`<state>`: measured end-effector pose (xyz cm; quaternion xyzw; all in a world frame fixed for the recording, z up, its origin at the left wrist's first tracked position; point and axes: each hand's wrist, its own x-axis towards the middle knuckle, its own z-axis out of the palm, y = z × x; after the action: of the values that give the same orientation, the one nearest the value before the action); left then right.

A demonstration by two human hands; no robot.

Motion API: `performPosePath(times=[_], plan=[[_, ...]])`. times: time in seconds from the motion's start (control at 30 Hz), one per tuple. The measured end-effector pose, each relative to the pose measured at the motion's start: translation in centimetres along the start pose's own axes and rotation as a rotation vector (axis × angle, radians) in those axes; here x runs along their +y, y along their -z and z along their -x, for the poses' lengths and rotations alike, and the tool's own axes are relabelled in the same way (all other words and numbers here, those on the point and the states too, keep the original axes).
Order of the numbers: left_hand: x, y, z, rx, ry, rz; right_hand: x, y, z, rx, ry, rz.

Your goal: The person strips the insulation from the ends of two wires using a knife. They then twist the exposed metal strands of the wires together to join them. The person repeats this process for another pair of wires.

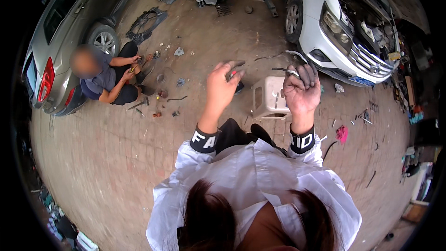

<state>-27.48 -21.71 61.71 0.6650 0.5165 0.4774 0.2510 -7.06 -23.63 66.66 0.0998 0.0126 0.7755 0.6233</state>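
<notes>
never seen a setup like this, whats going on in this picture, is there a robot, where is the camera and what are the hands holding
There is no robot here: these are a person's two bare hands. The single picture comes from a wide fisheye camera worn on that person's head, looking down, so straight edges bend near the rim. The right hand is curled around a thin dark strip. A small red thing shows at the fingers of the left hand; whether it is gripped is unclear. A pale stool stands just beyond, on a paved floor strewn with loose parts and a pink cloth. At right is a white car with its engine bay exposed; at left, a co-worker sits by another car.
</notes>
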Motion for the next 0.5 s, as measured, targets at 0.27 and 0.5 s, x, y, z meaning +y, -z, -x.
performPosePath(times=[0.27,0.5], plan=[[6.3,-1.8,-0.8,-0.024,-0.265,0.103,1.4,-1.4,-0.2,0.012,0.032,-0.11],[6.0,-1.6,-0.5,-0.253,-0.099,0.33,-0.2,-2.8,-0.5,0.065,0.023,0.355]])
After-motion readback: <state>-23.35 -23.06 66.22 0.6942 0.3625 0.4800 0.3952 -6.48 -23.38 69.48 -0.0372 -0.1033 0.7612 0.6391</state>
